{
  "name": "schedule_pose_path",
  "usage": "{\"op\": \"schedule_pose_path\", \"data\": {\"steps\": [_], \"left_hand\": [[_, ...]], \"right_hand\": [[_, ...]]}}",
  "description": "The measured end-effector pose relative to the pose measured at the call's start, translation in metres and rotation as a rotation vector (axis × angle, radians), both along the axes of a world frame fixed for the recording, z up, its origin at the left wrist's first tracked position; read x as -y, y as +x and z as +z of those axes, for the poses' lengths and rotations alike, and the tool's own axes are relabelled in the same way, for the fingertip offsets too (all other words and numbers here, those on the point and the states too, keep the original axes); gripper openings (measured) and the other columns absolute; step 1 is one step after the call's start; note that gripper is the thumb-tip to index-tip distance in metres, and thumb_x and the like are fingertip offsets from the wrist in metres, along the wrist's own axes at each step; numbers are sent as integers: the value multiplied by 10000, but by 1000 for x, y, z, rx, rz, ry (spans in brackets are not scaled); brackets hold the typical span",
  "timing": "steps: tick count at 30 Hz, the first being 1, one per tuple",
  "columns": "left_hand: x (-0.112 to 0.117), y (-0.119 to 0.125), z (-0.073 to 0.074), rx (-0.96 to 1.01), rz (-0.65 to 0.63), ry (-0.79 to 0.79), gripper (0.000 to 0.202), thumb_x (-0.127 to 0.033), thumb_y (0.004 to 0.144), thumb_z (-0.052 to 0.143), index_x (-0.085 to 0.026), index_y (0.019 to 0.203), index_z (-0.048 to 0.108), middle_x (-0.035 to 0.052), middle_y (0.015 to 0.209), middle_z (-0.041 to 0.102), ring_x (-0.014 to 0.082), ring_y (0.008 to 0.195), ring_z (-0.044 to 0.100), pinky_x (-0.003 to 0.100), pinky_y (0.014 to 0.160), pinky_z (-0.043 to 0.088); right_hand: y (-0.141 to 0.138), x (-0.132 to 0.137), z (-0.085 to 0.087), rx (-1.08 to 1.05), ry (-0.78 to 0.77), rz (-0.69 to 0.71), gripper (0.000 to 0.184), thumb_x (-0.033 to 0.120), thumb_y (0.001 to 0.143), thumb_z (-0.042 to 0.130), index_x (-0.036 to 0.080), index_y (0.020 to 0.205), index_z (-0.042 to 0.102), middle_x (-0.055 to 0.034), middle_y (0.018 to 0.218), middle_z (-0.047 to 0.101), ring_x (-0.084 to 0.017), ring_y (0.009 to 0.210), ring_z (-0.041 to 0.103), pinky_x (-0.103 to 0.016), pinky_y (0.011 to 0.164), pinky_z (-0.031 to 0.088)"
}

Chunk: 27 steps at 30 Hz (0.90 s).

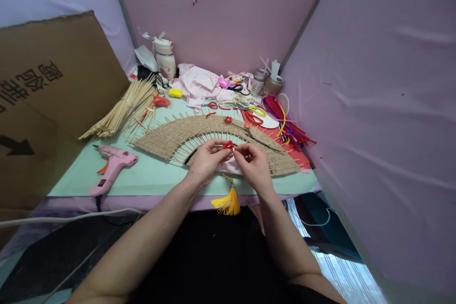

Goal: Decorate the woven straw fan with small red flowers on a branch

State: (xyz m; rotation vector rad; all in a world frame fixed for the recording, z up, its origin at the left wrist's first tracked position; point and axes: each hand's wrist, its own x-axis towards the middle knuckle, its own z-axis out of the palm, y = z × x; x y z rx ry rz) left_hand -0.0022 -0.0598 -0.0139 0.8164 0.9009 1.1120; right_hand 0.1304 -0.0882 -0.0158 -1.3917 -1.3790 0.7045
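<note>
Near edge: the table (153, 185) front rim runs across the lower middle of the frame, and both forearms cross it from below.
Tassel: a yellow tassel (227, 202) hangs over that rim, at centre, between the wrists.
Left hand (205, 160): fingers closed in a pinch on the red flower piece (228, 145), from its left side.
Right hand (253, 164): fingertips pinched on the same piece from its right, so the two hands almost meet.
Red flower piece: small, bright red and knotted-looking, held at frame centre just above the inner arc of the woven fan (185, 134). Finer detail is too small to tell.
Woven fan: a tan half-circle with stick ribs poking out along its rim. It lies flat, spreads left and right past both hands, and carries two more red bits on its upper edge.
Open room: bare green surface at left, between the fan and the pink glue gun (113, 165).
Left side: a stick bundle (121, 109), with a cardboard sheet (53, 76) leaning close behind it.
Right side: red pipe cleaners (288, 126) crowd the table's right edge, tight against the fabric wall (384, 104).
Far edge: pink cloth (197, 83) and a bottle (166, 59) line the back.
</note>
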Motion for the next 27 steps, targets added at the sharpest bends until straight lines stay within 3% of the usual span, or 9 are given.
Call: {"op": "schedule_pose_path", "data": {"steps": [6, 10, 16, 21, 27], "left_hand": [[4, 6, 0, 8, 67, 19, 280, -222, 588, 768, -147, 820, 631, 13, 749, 711, 102, 659, 643, 240, 683, 510], [5, 4, -4, -111, 60, 114, 212, -229, 623, 740, -153, 789, 630, -7, 729, 684, 102, 669, 627, 234, 682, 505], [4, 4, -12, -201, 95, 206, 158, -240, 661, 706, -154, 776, 639, 6, 754, 685, 109, 696, 628, 231, 696, 493], [4, 3, -13, -242, 85, 233, 139, -254, 677, 699, -151, 748, 638, -2, 706, 669, 111, 663, 622, 228, 665, 480], [2, 6, -15, -204, 133, 138, 158, -240, 617, 722, -151, 694, 617, -13, 654, 648, 101, 608, 591, 222, 615, 457]], "right_hand": [[-3, 1, -4, 144, 99, -80, 107, 302, 794, 607, 199, 768, 625, -25, 781, 642, -141, 660, 553, -277, 640, 449], [-4, -1, -9, 141, 88, -90, 99, 282, 800, 580, 200, 780, 631, -32, 795, 645, -151, 691, 562, -283, 666, 457], [-4, -3, -6, -41, -43, -44, 142, 325, 750, 608, 186, 767, 630, -23, 732, 654, -153, 661, 563, -283, 660, 453], [-6, -5, -5, -159, -58, -17, 156, 334, 738, 622, 178, 733, 623, -13, 703, 634, -145, 656, 548, -271, 655, 440], [-11, -5, -15, -167, -29, -28, 145, 339, 765, 591, 195, 755, 574, 17, 681, 577, -127, 598, 497, -254, 592, 414]]}}
